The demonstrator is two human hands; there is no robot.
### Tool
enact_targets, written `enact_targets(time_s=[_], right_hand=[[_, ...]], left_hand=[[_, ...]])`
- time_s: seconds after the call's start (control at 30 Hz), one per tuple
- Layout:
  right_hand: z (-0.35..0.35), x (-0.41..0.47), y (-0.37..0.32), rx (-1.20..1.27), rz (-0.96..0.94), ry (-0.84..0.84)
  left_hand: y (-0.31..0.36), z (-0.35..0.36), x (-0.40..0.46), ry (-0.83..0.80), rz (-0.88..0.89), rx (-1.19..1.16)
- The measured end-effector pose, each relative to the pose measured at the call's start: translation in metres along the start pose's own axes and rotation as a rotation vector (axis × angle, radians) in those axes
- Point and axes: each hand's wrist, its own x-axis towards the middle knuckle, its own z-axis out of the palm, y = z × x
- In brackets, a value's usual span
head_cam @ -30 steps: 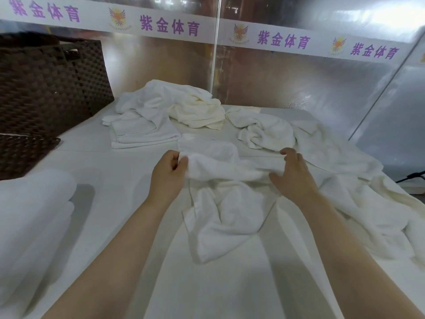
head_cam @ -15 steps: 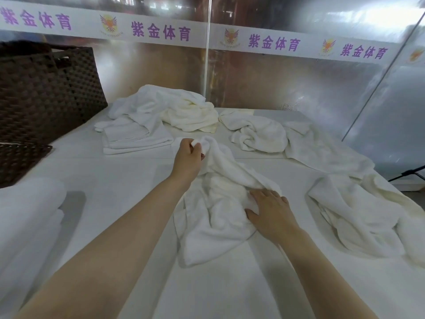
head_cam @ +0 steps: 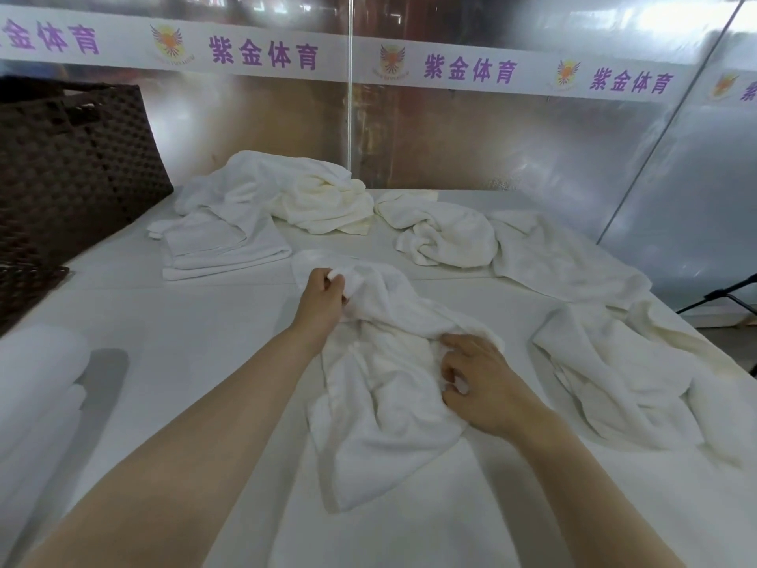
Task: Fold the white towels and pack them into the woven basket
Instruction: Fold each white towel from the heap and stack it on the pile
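The left hand point(head_cam: 321, 299) pinches a top corner of a crumpled white towel point(head_cam: 381, 407). The right hand point(head_cam: 481, 383) curls its fingers into a fold near the middle. The towel lies bunched on the white surface point(head_cam: 196, 346), so its edges are hard to see. Far left of the hands, the brown woven basket point(head_cam: 73, 174) is cut off. Beyond the hands sit folded towels point(head_cam: 223, 250).

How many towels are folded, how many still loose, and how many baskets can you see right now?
Folded towels stacked at far left: seemingly 2, edges hard to separate.
Loose towels: 5, namely the one being worked, the far heap, the far centre one, the spread one at right, the near right one.
Woven basket: 1.
Total: 8.
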Motion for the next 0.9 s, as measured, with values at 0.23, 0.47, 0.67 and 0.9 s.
enact_targets(time_s=[0.23,0.47,0.67,0.9], right_hand=[[-0.015,0.018,-0.006,-0.12,0.14,-0.055],[-0.019,0.033,-0.023,-0.318,0.111,-0.255],[-0.008,0.016,-0.022,-0.174,-0.151,0.154],[-0.019,0.023,-0.003,-0.104,-0.306,0.314]], left_hand=[[0.058,-0.003,0.021,0.09,0.103,-0.118],[0.071,0.005,0.029,0.114,0.108,0.155],[0.07,0.003,0.026,0.163,0.038,0.065],[0.097,-0.025,0.034,0.351,0.096,-0.037]])
